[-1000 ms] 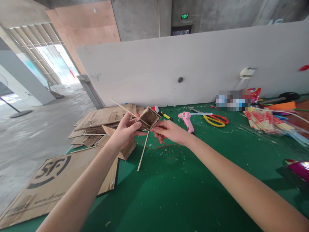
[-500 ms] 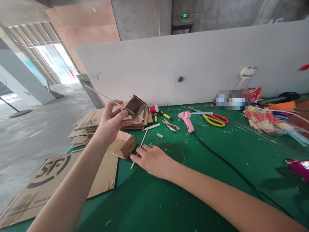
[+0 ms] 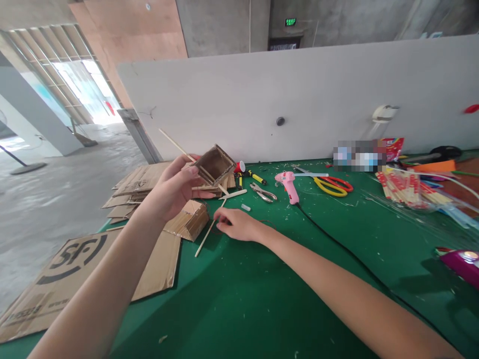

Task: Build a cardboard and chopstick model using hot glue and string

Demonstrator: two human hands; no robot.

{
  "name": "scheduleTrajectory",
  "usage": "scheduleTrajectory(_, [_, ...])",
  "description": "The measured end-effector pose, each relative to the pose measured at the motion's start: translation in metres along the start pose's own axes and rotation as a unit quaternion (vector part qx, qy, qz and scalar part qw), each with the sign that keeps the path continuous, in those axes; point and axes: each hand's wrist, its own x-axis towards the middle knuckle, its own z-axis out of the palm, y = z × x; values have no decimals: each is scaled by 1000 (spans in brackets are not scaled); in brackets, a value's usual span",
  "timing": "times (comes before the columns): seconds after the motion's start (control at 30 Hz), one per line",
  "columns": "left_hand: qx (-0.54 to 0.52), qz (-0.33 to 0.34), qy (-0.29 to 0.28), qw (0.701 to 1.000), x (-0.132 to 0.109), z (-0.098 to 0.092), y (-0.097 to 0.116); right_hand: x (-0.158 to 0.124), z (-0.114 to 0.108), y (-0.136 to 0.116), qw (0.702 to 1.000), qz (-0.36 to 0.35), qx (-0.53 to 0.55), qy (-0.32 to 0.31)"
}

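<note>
My left hand [image 3: 177, 187] is closed around a small open cardboard box [image 3: 216, 162], held above the table with its open side turned toward me. A thin wooden stick [image 3: 175, 141] runs through the box and pokes out at both sides. Low over the green tabletop, my right hand [image 3: 235, 223] has its fingers curled together; whatever they pinch is too small to make out. Just left of those fingers, a second wooden stick [image 3: 204, 240] lies on the table. Traces of reddish thread show around the right hand. A folded cardboard piece [image 3: 189, 220] rests beneath the left hand.
Flat cardboard [image 3: 157, 269] and a cardboard stack [image 3: 130, 184] lie left. Behind the hands are a red thread spool [image 3: 240, 166], a yellow-black cutter [image 3: 257, 177], and metal pliers [image 3: 264, 192]. Further right are a pink glue gun [image 3: 289, 187] with a black cord and scissors [image 3: 331, 186].
My left hand has shifted the box slightly right. My right hand has moved up and away from me, its fingers curling in. The loose stick on the table has shifted slightly left.
</note>
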Motion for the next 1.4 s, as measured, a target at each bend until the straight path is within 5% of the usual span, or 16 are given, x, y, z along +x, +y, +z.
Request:
scheduleTrajectory(0.27, [-79,-27,48,995,-13,8,42,20,-17,-4,992,43,-122,-4])
scheduleTrajectory(0.47, [-9,-40,2,999,-15,10,32,50,-17,-14,985,121,-121,-9])
scheduleTrajectory(0.77, [103,-47,-49,992,-15,9,24,36,-21,-8,972,205,69,93])
scheduleTrajectory(1.0, [86,-44,60,994,-5,-5,15,-6,-66,-9,924,154,262,231])
scheduleTrajectory(1.17, [20,-64,106,992,2,-14,6,-27,-87,-14,935,65,297,184])
scheduleTrajectory(1.4, [-14,-87,83,993,4,-21,0,-23,-76,-16,951,30,234,202])
